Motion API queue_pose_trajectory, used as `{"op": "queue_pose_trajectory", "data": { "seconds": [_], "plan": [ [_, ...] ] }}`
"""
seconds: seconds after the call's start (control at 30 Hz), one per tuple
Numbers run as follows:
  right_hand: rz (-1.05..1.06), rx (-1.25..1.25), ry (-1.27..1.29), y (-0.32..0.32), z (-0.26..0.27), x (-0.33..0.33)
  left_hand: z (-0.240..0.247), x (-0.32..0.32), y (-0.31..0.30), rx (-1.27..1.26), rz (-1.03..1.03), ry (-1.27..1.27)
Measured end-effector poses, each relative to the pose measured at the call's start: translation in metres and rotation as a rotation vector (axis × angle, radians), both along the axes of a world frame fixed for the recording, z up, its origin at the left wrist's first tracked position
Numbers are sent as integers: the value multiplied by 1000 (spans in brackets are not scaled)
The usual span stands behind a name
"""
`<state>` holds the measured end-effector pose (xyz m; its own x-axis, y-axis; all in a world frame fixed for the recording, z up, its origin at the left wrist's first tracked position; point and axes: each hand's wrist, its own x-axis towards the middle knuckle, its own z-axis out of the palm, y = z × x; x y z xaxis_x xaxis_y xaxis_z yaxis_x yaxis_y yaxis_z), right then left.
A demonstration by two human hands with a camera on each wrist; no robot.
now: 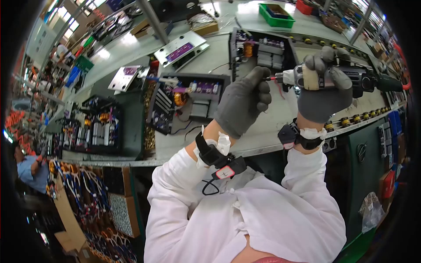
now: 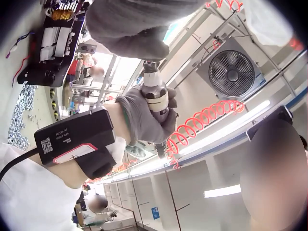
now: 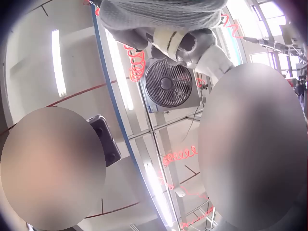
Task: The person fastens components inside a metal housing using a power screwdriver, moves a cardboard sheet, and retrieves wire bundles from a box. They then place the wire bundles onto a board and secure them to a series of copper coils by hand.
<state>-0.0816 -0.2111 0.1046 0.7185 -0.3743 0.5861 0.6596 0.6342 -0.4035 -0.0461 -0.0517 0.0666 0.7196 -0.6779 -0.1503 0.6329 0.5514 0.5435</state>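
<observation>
In the head view my gloved right hand grips the body of a power screwdriver with a red coiled hose at its rear. The screwdriver lies level and points left. My gloved left hand has curled fingers and pinches the tip of the screwdriver bit; any small part between the fingertips is hidden. Below the left forearm's side sits an open black housing with a purple circuit board and copper coil. Behind the bit stands another open housing. The left wrist view shows the left glove covering the bit's end.
Metal plates with purple boards lie at the back left of the bench. More electronics sit further left. A green bin is at the back. Rollers run along the bench at right. A fan hangs overhead.
</observation>
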Motion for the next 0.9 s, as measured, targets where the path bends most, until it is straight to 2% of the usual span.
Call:
{"op": "queue_pose_trajectory", "data": {
  "seconds": [0.1,0.17,0.23,0.27,0.3,0.37,0.4,0.5,0.63,0.7,0.77,0.83,0.87,0.9],
  "plan": [
    [-168,97,13,-12,7,2,2,7,-25,18,13,-145],
    [-249,146,23,-24,7,8,1,16,-37,-39,-28,-129],
    [-268,202,37,-41,7,19,9,21,-50,-23,-142,-213],
    [-351,230,85,-46,10,26,6,28,-56,24,-242,-226],
    [-301,198,141,-52,14,28,7,36,-60,23,-250,-227],
    [-446,198,195,-75,19,48,11,62,-65,452,-173,-533],
    [-537,251,125,-86,23,61,6,82,-67,329,-82,-437],
    [-405,301,6,-124,24,84,7,136,-70,202,158,-250],
    [-529,302,71,-114,29,83,3,176,-72,3,135,-197],
    [-366,183,106,-121,18,79,5,181,-70,-57,138,-153],
    [-382,64,169,-109,11,69,9,184,-65,-156,117,-200],
    [-387,48,296,-95,4,60,19,189,-65,-182,146,-165],
    [-261,-10,281,-89,-1,54,25,191,-64,-211,177,-160],
    [-272,-18,339,-84,-10,52,30,194,-63,-242,207,-155]
  ]
}}
